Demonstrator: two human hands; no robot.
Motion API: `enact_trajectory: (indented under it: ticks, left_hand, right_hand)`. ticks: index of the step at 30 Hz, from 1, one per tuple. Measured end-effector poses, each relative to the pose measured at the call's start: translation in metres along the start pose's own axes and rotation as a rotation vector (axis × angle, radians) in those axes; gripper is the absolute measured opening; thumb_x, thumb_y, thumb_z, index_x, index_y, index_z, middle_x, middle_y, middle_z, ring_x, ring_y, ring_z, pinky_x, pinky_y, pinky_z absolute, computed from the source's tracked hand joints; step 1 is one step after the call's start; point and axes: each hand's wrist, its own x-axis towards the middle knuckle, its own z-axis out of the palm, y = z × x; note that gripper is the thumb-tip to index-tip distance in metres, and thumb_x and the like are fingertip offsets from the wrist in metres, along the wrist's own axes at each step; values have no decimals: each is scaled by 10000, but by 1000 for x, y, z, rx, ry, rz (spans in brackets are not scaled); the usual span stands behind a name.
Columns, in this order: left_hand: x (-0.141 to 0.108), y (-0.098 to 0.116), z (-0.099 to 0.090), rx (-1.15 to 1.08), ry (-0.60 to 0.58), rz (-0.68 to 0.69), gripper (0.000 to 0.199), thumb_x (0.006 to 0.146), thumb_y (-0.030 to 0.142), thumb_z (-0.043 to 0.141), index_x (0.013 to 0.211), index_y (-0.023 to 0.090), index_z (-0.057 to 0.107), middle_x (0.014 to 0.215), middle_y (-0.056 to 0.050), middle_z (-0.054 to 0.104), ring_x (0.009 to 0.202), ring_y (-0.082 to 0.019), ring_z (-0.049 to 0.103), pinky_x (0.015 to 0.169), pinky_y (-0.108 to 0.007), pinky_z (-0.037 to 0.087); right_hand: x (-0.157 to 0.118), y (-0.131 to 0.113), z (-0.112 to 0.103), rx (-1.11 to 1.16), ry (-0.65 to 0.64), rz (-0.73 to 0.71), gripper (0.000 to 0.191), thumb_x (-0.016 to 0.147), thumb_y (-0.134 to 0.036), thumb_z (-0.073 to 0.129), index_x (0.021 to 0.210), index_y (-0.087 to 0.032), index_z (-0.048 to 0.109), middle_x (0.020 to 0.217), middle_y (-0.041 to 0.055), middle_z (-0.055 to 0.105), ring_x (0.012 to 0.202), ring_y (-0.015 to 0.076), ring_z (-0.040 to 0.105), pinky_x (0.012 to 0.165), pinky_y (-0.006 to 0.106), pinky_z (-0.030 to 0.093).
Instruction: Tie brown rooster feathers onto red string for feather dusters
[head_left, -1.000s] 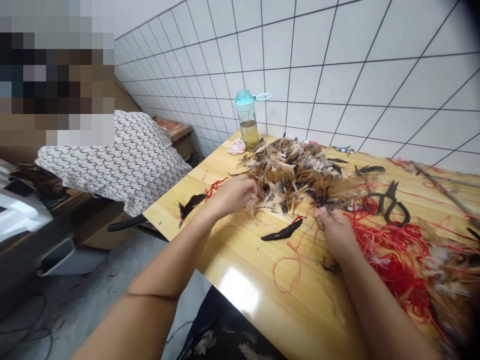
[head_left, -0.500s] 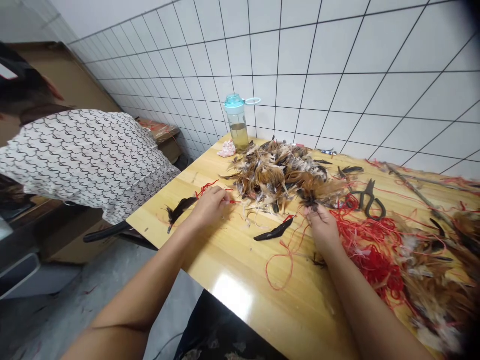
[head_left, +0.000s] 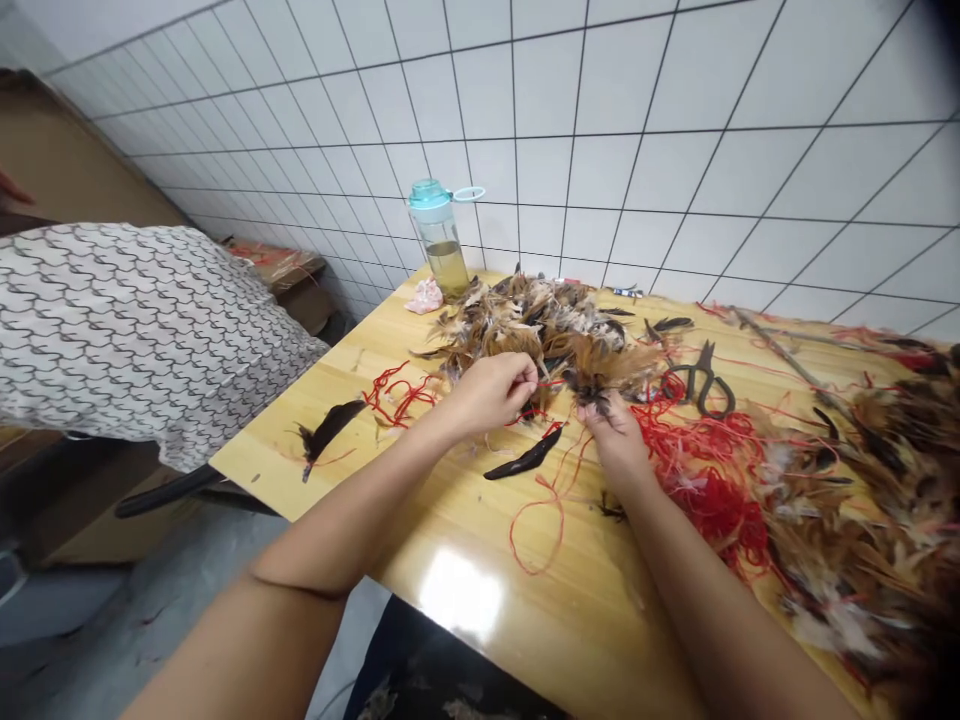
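Note:
My right hand (head_left: 619, 440) pinches a small bunch of brown and black feathers (head_left: 609, 366) by its base, the tips pointing away from me. Close on its left, my left hand (head_left: 495, 395) is closed in a pinch on a red string (head_left: 553, 383) that runs toward the bunch. Behind both hands lies a loose heap of brown, white and black feathers (head_left: 517, 310). A single black feather (head_left: 525, 456) rests on the table below my left hand, a looped red string beside it.
Dark scissors (head_left: 703, 380) and a tangle of red string (head_left: 712, 490) lie to the right, with more feathers (head_left: 840, 550) beyond. A bottle (head_left: 442, 240) stands by the tiled wall. A thin stick (head_left: 784, 355) lies at the back. Another person's patterned shirt (head_left: 135, 330) is at left.
My left hand has moved right, from the red strings at the table's left side to beside the feather bunch. My right hand still holds the bunch. The view has turned slightly right.

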Motion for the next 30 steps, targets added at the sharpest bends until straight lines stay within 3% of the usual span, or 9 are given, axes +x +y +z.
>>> enact_trajectory:
  ticks: [6, 13, 19, 24, 30]
  left_hand:
    - [8, 12, 27, 273, -107, 86, 179, 883, 192, 441, 949, 149, 601, 926, -90, 646, 844, -208, 615, 745, -303, 465]
    - [3, 15, 34, 392, -152, 42, 206, 906, 200, 425, 989, 134, 602, 900, -107, 647, 836, -222, 635, 768, -318, 488]
    - [0, 15, 43, 269, -103, 101, 217, 908, 225, 440, 939, 121, 627, 970, -130, 658, 892, -230, 637, 810, -327, 488]
    - [0, 11, 52, 123, -107, 95, 231, 907, 251, 457, 871, 128, 649, 922, -115, 662, 850, -213, 626, 774, -311, 479]
    - [2, 0, 37, -55, -85, 111, 162, 884, 209, 499, 813, 144, 630, 857, -63, 649, 826, -170, 591, 773, -279, 442]
  right_hand:
    - [0, -9, 3, -55, 27, -60, 234, 833, -395, 524, 665, -241, 581, 901, 68, 591, 950, 247, 505, 932, 415, 390]
    - [2, -4, 1, 10, 10, -33, 270, 852, -417, 509, 662, -245, 595, 829, 57, 592, 911, 236, 522, 912, 411, 411]
    - [2, -3, 3, -54, -84, -54, 294, 832, -452, 514, 632, -242, 562, 730, 45, 574, 803, 224, 522, 827, 391, 426]
    - [0, 1, 4, -33, -92, 18, 305, 854, -483, 463, 664, -249, 506, 682, 27, 560, 713, 209, 527, 705, 356, 438]
    - [-2, 0, 2, 24, -99, 134, 318, 876, -512, 438, 672, -269, 456, 535, -2, 491, 525, 180, 465, 557, 334, 393]
